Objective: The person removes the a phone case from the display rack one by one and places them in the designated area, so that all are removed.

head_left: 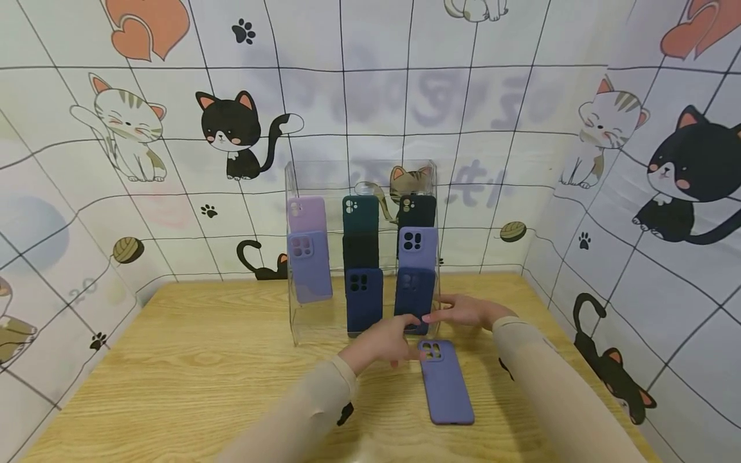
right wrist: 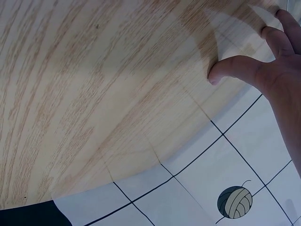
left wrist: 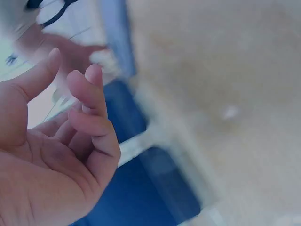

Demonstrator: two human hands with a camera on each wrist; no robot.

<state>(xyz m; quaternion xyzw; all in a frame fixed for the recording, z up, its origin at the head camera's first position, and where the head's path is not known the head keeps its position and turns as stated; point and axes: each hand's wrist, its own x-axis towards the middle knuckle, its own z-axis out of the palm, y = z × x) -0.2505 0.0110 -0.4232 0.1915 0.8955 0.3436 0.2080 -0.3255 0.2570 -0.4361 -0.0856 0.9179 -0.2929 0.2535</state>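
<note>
A clear acrylic display stand [head_left: 318,328] holds several phone cases in stepped rows. My left hand [head_left: 384,341] is in front of its lower right part, overlapping the base of a navy phone case [head_left: 414,289]. In the left wrist view the fingers of that hand [left wrist: 70,141] bend loosely, with nothing between them. My right hand [head_left: 466,311] reaches to the stand's right side, fingertips right at its edge beside the navy case. The right wrist view shows its fingers [right wrist: 235,67] spread. A lavender phone case [head_left: 448,389] lies flat on the table, below both hands.
Pink-lilac [head_left: 307,213], dark green [head_left: 360,215] and black [head_left: 425,207] cases stand in the stand's top row. Another navy case [head_left: 364,299] is at the lower middle. The wooden table [head_left: 173,360] ends at a cat-print cloth wall [head_left: 463,154] behind and at the sides.
</note>
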